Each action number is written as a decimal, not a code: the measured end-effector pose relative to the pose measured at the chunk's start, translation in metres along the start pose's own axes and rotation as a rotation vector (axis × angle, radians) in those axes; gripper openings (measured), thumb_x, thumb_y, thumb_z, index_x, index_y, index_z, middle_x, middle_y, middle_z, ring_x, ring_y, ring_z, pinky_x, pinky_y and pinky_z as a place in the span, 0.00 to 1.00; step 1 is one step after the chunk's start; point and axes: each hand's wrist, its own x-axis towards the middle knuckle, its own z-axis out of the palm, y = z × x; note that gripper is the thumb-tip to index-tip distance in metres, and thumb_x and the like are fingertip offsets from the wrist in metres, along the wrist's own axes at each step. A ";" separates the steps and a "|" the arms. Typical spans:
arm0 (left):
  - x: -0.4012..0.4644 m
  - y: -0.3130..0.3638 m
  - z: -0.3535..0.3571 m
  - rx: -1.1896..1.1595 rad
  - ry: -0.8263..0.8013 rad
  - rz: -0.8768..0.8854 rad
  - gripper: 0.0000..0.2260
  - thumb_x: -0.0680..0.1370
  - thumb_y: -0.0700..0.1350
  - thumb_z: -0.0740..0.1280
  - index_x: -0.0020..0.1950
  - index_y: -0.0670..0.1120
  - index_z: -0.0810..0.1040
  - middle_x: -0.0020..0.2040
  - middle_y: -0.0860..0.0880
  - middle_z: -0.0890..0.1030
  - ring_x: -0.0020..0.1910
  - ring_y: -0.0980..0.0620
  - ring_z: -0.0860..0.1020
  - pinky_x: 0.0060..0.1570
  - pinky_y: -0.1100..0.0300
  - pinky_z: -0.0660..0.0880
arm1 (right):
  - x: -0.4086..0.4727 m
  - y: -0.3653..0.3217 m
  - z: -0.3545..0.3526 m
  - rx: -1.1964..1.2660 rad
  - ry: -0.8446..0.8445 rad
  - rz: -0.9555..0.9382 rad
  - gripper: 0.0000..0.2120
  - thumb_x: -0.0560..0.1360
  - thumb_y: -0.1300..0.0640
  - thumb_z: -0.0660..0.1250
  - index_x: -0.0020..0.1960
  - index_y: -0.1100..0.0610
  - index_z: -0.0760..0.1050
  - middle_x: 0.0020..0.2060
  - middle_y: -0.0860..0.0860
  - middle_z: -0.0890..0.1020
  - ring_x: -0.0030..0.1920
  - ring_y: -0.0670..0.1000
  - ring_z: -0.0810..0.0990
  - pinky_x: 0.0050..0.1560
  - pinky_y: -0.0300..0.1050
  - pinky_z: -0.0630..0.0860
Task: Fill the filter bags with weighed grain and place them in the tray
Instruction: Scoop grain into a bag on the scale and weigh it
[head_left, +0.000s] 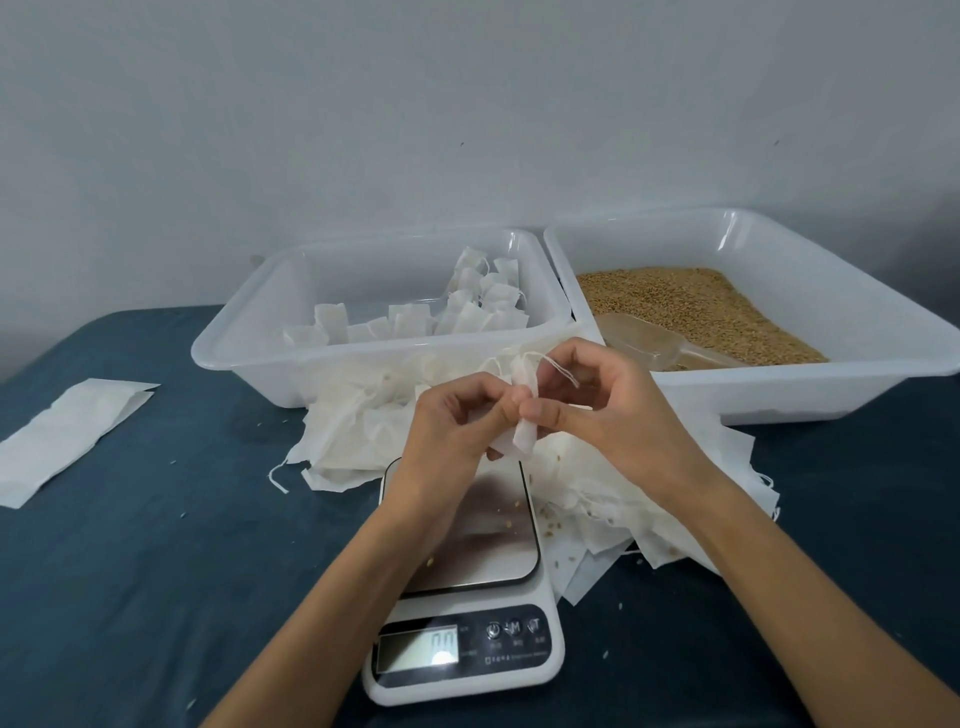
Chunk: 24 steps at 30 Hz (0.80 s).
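Nearest the lens sat the kitchen scale (462, 613), display toward the person, presumably so the reading could be checked at a glance; its digits were too washed out to read, and a few loose grains lay on its steel plate

Table (130, 571), dark blue cover, carried everything

Grain tray (779, 395), back right, held the grain (691, 306) with a clear scoop (654, 345) lying in it at the near edge, handle to the right — a natural reach for the right hand, I judged

Bag tray (249, 358), back left and touching the grain tray, held the filled bags (483, 301), stood on end and crowded toward its right rear corner; placed beside the grain so a finished bag travels little

Empty filter bags (353, 436) lay heaped between the trays and the scale and spilled out to the scale's right, some dotted with stray grain. A separate flat stack (67, 436) lay well apart at far left

Left hand (457, 421) and right hand (597, 410) met above the scale's far edge, both pinching one filter bag (524, 421) held upright. Right fingers were curled at its drawstring (561, 371), which looped free above. Likely closing the neck; whether the bag held grain I could not tell. It was in hand, not yet in the bag tray
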 end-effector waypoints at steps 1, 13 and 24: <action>0.000 0.000 -0.001 -0.031 -0.005 -0.014 0.09 0.75 0.52 0.73 0.36 0.51 0.83 0.37 0.46 0.79 0.38 0.48 0.74 0.37 0.61 0.70 | 0.000 -0.001 0.000 0.012 0.007 -0.001 0.14 0.69 0.58 0.78 0.47 0.63 0.77 0.38 0.52 0.81 0.40 0.53 0.84 0.42 0.42 0.81; 0.001 -0.007 0.003 0.077 0.043 0.062 0.02 0.80 0.40 0.73 0.48 0.42 0.84 0.41 0.46 0.84 0.39 0.54 0.78 0.39 0.61 0.75 | -0.001 0.003 -0.001 -0.025 0.144 0.007 0.08 0.77 0.62 0.73 0.49 0.63 0.75 0.42 0.64 0.81 0.42 0.55 0.84 0.45 0.53 0.84; 0.001 -0.007 0.002 0.095 0.192 0.031 0.03 0.77 0.42 0.76 0.44 0.44 0.85 0.56 0.52 0.82 0.59 0.55 0.80 0.58 0.61 0.74 | -0.005 0.016 0.005 -0.655 0.121 -0.271 0.11 0.78 0.70 0.67 0.48 0.56 0.84 0.45 0.46 0.83 0.45 0.47 0.82 0.46 0.42 0.78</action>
